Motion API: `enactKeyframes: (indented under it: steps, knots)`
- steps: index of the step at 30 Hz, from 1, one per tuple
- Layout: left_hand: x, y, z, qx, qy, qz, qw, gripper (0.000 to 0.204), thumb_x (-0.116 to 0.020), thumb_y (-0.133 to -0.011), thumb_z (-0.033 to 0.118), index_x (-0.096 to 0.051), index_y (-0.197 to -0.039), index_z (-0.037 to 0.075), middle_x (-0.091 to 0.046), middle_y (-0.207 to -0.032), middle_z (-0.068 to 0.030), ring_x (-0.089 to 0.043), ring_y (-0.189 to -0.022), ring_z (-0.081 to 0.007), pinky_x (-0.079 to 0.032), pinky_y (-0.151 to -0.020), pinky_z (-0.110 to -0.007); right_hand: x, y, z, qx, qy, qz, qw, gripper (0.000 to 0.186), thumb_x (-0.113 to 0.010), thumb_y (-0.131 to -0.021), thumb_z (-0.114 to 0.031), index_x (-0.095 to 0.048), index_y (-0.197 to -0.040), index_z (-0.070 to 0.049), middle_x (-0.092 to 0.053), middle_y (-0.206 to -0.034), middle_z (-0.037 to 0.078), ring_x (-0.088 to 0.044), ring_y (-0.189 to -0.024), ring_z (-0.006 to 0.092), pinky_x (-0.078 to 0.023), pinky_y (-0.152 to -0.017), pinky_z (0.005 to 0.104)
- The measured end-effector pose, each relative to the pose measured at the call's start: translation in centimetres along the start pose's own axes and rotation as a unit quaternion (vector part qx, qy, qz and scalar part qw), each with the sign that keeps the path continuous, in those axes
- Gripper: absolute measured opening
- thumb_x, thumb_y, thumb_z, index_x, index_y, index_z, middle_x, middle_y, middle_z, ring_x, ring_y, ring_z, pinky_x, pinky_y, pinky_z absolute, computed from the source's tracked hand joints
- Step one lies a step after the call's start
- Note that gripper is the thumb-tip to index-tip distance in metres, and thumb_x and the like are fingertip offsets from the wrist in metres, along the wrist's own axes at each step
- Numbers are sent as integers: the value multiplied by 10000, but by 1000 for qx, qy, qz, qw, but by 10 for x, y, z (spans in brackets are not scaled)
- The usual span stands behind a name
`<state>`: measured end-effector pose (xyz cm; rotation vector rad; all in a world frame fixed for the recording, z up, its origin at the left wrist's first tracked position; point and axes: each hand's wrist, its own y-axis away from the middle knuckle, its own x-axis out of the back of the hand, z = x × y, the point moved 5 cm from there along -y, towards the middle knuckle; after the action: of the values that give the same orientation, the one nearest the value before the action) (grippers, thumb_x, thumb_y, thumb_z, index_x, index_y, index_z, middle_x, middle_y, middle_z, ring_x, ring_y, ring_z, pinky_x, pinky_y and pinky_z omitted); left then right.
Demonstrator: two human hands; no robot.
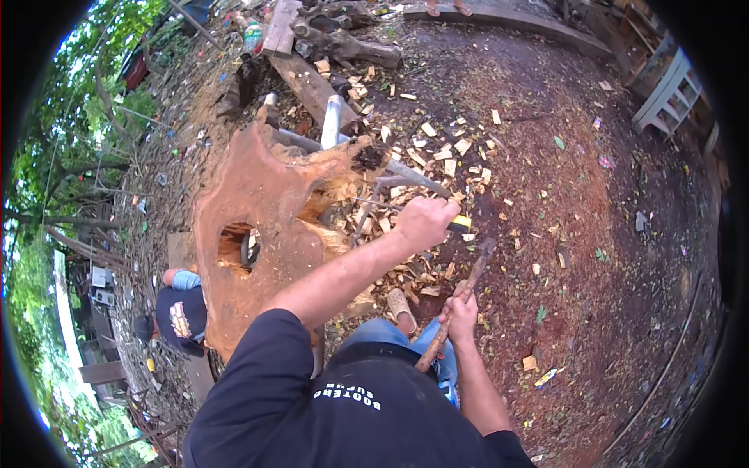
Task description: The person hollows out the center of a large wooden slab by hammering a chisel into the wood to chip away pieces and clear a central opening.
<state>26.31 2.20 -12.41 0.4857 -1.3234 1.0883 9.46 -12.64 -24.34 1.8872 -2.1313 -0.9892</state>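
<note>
A large reddish-brown slab of wood (269, 187) with a hole through it and a rough, hacked edge stands before me, on the left. My left hand (426, 224) reaches past that edge, wrapped around the yellow-and-black handle (460, 225) of a tool with a thin metal shaft (378, 204); the shaft points left toward the pale cut wood. Whether its tip touches the wood I cannot tell. Lower and to the right, my right hand (462, 313) is closed on a wooden-handled striking tool (473, 279). Its small dark metal head points up and away from me.
Pale wood chips (450, 165) litter the ground beyond the slab. Logs and a plank (312, 86) lie at the far side, near a bottle (253, 37). Another person (181, 316) is at the slab's left. A white plastic chair (669, 93) stands far right. Someone's feet (449, 9) show at the top.
</note>
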Motion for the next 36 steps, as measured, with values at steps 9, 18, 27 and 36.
enactKeyframes:
  steps: [9,18,27,36]
  knots:
    - [-20,-13,-35,-60,-25,-42,997,241,-726,-725,193,-571,-887,106,-647,-760,-68,-674,-723,-255,-543,-673,-390,30,-9,-6,23,-36,48,998,154,-470,-847,-61,-446,-999,-58,-483,-633,42,-476,-415,152,-447,-394,290]
    - [-34,-6,-40,-92,-24,-44,995,240,-716,-747,221,-568,-904,117,-619,-754,-40,-662,-728,-237,-540,-655,-376,-39,5,-16,129,-170,131,968,131,-432,-869,-36,-410,-996,-52,-519,-689,80,-541,-485,167,-492,-433,291]
    - [-24,-5,-44,-96,-27,-28,995,271,-743,-710,208,-554,-883,121,-599,-729,-32,-656,-704,-238,-531,-640,-373,-60,6,-15,54,-141,37,988,144,-443,-865,-13,-406,-998,-54,-494,-707,45,-515,-474,138,-473,-423,281]
    - [-31,-4,-45,-82,-31,-20,996,248,-734,-731,232,-559,-863,115,-617,-716,-47,-661,-680,-244,-534,-621,-376,-80,-5,-5,32,-46,-35,998,174,-482,-852,-33,-425,-1013,-60,-494,-714,38,-496,-440,129,-453,-393,274]
